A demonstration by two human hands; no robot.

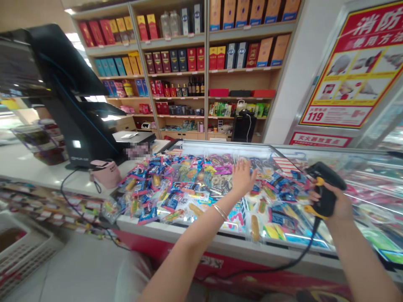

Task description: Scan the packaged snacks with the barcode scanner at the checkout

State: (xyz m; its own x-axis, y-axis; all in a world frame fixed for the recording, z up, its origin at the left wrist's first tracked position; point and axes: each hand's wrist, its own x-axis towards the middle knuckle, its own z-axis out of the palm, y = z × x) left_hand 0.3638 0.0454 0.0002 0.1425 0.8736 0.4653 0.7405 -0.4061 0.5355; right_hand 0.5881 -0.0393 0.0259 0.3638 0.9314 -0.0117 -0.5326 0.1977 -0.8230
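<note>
My left hand is stretched out, fingers spread, over a pile of small snack packets lying on the glass lid of a freezer chest. It touches or hovers just above packets near the pile's middle; a thin bracelet sits on that wrist. My right hand is wrapped round a black and yellow barcode scanner, held above the right part of the glass. The scanner's black cable hangs down over the freezer's front edge.
A black checkout terminal stands on the white counter at left, with a pink pouch beside it. Shelves of boxed goods fill the back wall. A red poster hangs at right. A white basket sits low left.
</note>
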